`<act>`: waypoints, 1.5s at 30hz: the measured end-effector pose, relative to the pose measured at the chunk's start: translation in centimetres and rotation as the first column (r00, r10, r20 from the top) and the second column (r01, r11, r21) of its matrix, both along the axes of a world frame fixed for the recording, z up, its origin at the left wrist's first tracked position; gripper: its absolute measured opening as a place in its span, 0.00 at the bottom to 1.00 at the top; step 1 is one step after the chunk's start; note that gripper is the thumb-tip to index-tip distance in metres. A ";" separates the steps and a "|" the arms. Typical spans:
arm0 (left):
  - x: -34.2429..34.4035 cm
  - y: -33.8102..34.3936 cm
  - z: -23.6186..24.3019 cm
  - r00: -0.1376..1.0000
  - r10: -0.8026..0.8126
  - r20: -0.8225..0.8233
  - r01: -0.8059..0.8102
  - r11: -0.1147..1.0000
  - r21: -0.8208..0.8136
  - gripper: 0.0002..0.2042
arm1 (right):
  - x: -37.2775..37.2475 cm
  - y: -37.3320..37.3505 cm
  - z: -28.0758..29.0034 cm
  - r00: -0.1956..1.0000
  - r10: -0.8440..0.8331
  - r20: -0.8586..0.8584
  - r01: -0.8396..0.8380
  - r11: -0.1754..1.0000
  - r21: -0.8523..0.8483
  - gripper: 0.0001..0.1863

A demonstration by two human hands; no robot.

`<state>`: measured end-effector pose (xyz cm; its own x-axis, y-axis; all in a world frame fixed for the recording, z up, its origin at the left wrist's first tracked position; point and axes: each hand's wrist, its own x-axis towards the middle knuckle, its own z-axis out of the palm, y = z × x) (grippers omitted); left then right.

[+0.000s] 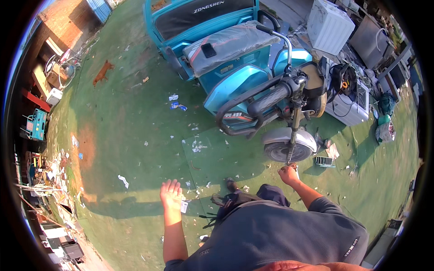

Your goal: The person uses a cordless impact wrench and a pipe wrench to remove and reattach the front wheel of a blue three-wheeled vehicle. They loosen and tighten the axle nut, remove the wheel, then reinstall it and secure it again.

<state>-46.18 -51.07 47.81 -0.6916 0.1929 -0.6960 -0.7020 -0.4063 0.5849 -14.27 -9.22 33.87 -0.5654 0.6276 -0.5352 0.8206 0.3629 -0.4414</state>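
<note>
My left hand [171,195] is held out over the green ground with its palm showing and fingers stretched, holding nothing. My right hand [288,175] is closed around the lower end of a dark metal bar [295,119]. That bar runs up past the front wheel [288,145] to the handlebar [288,47] area of a blue cargo tricycle [242,88]; whether it is part of the handlebar I cannot tell. A black loop-shaped guard [226,123] curves around the tricycle's front. On its plastic-wrapped seat [239,43] lies a black phone [208,50].
A white appliance [330,27] and another white machine [350,106] with cables on it stand right of the tricycle. A small crate [324,161] lies near the wheel. Scraps litter the green ground. A brown dog [103,72] is at far left, beside piled junk [40,180].
</note>
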 end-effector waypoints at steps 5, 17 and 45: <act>-5.0 -14.4 -6.1 0.916 0.393 -0.083 -0.401 0.900 -0.172 0.30 | -6.4 -3.0 -4.4 0.981 -0.140 -0.133 0.119 0.980 -0.158 0.22; -0.1 -18.3 -20.4 0.881 -0.003 0.474 0.206 0.903 -0.377 0.24 | -35.9 -10.2 7.9 0.891 0.245 -0.383 -0.336 0.922 -0.191 0.21; -62.1 -1.8 -19.8 0.750 -0.530 0.396 0.661 0.564 -0.496 0.25 | -70.3 2.7 13.2 0.911 -0.276 -0.307 0.275 0.960 -0.047 0.20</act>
<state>-108.24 -52.85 28.02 -0.4184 0.0347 -0.9076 -0.7717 0.5135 0.3753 -84.54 -6.56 47.04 -0.5071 0.7809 -0.3648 0.7116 0.1406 -0.6884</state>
